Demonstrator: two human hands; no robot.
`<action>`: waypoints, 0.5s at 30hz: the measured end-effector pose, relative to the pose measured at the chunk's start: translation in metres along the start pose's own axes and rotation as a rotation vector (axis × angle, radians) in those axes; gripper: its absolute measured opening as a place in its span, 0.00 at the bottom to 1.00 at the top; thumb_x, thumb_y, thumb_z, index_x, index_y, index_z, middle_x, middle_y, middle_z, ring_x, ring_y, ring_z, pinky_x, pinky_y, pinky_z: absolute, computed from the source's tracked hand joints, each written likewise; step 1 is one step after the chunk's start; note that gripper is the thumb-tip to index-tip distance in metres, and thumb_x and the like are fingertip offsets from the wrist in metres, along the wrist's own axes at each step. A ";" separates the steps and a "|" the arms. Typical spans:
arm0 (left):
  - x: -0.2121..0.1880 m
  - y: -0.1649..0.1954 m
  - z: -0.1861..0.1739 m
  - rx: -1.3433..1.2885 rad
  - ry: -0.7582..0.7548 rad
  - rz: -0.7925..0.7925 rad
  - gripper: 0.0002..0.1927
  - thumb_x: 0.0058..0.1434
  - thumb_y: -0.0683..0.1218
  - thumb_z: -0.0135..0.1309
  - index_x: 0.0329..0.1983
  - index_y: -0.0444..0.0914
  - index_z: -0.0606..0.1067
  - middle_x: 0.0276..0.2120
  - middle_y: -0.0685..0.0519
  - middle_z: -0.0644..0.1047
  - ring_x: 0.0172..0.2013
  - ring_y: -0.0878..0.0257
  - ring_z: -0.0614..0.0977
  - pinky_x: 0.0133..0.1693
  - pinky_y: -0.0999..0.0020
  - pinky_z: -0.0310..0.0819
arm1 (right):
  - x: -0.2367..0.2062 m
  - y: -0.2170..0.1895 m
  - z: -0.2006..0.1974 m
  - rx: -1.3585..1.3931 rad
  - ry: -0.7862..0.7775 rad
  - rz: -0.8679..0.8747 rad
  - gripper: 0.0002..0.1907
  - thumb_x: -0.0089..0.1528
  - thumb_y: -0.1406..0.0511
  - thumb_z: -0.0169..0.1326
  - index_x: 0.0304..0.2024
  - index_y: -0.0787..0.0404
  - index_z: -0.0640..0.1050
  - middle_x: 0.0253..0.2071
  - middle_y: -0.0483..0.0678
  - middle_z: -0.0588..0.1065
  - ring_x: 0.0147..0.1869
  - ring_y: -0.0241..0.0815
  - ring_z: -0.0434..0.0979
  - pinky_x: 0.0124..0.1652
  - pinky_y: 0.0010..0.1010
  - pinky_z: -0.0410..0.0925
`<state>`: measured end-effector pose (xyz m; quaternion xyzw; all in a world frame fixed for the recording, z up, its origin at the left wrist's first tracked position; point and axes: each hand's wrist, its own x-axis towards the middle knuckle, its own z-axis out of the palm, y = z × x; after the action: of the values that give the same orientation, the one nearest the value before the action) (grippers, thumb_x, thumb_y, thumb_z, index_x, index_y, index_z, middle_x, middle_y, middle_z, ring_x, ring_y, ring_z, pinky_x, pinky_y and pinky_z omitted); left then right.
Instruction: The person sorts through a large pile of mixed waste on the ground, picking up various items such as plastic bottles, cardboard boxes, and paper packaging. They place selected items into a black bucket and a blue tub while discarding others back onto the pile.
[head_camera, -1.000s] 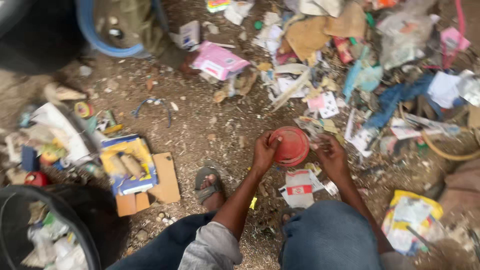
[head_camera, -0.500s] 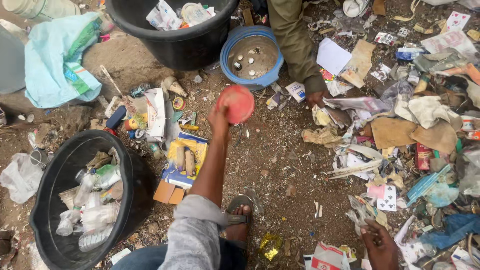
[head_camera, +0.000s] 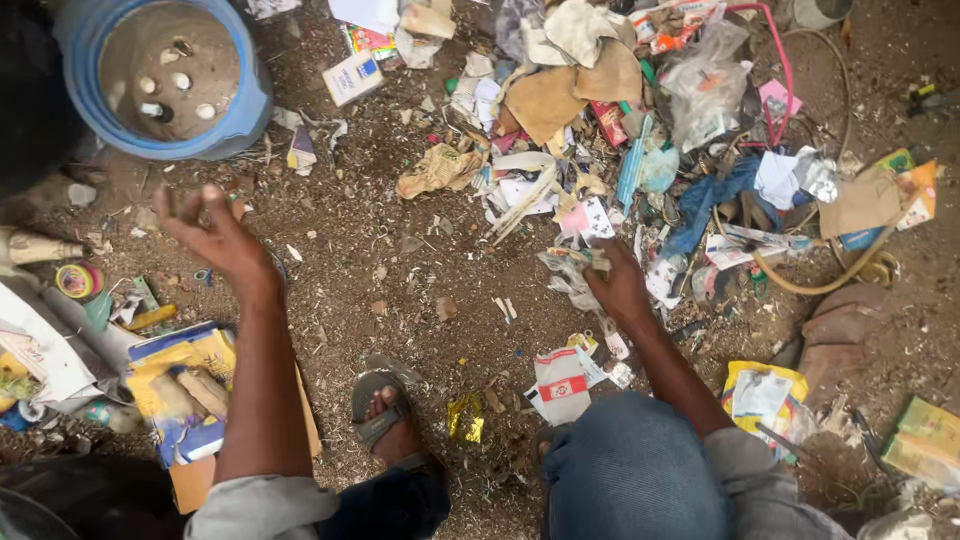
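- Left hand raised at left of frame, palm up, fingers spread and loosely curled, released and holding nothing; hangs below the blue tub in the upper left corner, nearest thing to it, apart from its rim.
- Blue tub round and open-topped, standing upright on the dirt ground, a few small pale and dark pieces lying on its bottom; open mouth up, so likely serving as a collecting bin.
- Right hand reaching down at centre right into the edge of the litter heap, fingers closed on a crumpled scrap of paper or wrapper; exact kind of scrap too crumpled to tell.
- Litter heap spread across the upper right: brown cardboard, white paper, clear plastic bags, blue cloth, a pink wire frame, a tan hose loop; pieces overlapping, loosely strewn rather than stacked.
- Bare strip of dirt ground between the two hands, dotted with small chips only.
- Sandalled foot planted at lower centre between the arms, body seemingly crouched low over the ground to keep both heap and tub in reach.
- Yellow and blue carton lying flat at lower left beside the left forearm, with other sorted-looking scraps around it.
- White and red packet flat on the ground just below the right hand.
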<state>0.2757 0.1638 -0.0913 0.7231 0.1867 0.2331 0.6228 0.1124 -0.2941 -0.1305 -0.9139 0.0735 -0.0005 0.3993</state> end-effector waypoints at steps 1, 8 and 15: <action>-0.031 -0.019 0.016 0.059 -0.076 0.022 0.36 0.77 0.55 0.54 0.79 0.38 0.53 0.58 0.44 0.68 0.51 0.57 0.71 0.51 0.59 0.72 | 0.003 -0.006 0.000 -0.160 -0.126 0.057 0.33 0.56 0.67 0.65 0.64 0.60 0.71 0.60 0.60 0.70 0.51 0.50 0.78 0.48 0.39 0.73; -0.213 -0.096 0.075 0.060 -0.318 -0.347 0.17 0.67 0.47 0.54 0.58 0.39 0.73 0.44 0.49 0.78 0.40 0.60 0.80 0.40 0.60 0.82 | -0.027 -0.010 0.021 -0.281 -0.358 0.309 0.29 0.61 0.79 0.52 0.63 0.54 0.70 0.70 0.53 0.64 0.47 0.47 0.78 0.42 0.35 0.76; -0.269 -0.085 0.078 0.111 -0.505 -0.470 0.19 0.65 0.49 0.57 0.57 0.39 0.75 0.47 0.47 0.81 0.44 0.57 0.83 0.47 0.54 0.84 | -0.058 0.026 0.026 0.188 -0.002 0.176 0.21 0.62 0.74 0.61 0.58 0.63 0.76 0.53 0.51 0.73 0.54 0.44 0.76 0.54 0.30 0.73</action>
<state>0.1012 -0.0368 -0.2127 0.7279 0.2003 -0.1134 0.6458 0.0528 -0.2848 -0.1644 -0.8625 0.1525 0.0283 0.4818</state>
